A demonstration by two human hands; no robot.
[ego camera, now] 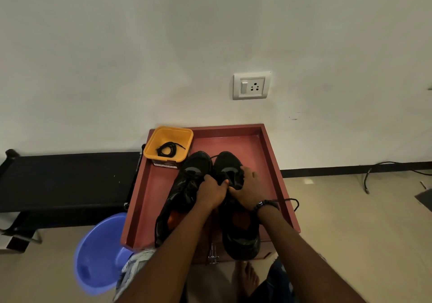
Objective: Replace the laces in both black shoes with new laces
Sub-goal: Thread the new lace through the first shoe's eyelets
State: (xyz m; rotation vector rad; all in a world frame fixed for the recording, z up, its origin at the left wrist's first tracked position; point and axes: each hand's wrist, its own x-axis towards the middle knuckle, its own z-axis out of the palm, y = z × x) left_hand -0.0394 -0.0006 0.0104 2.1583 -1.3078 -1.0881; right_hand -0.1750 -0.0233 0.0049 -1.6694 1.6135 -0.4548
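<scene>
A black bench (67,181) ran along the wall at the left edge of the frame. Below it, lower left, a blue plastic basin (98,256) sat on the floor, just beside the front left corner of the red tray-topped desk (149,199). In the desk's far left corner stood a yellow tub (153,142) with a coiled black lace (167,148) inside.

Two black shoes stood side by side at frame centre on the desk, toes toward the wall. The left shoe (184,185) looked laced, orange insole showing at the heel opening. The left hand (211,191) rested against its inner side between the shoes, its fingers (207,178) curled, thumb meeting the other hand; what exactly they pinched could not be told, too dark.

The right hand (246,189) sat on the right shoe (238,230), its fingers (242,174) curled over and gripping the black tongue area near the shoe's middle. A dark bead bracelet (266,204) circled that wrist. A loose black lace end (292,203) trailed from near the wrist over the desk's right rim. The shoe's heel overhung the desk's near edge, above a metal drawer handle (213,254).

On the wall above, right of centre, was a white switch-and-socket plate (252,85). A black cable (383,169) lay on the floor at far right. Bare foot (247,279) at bottom centre.
</scene>
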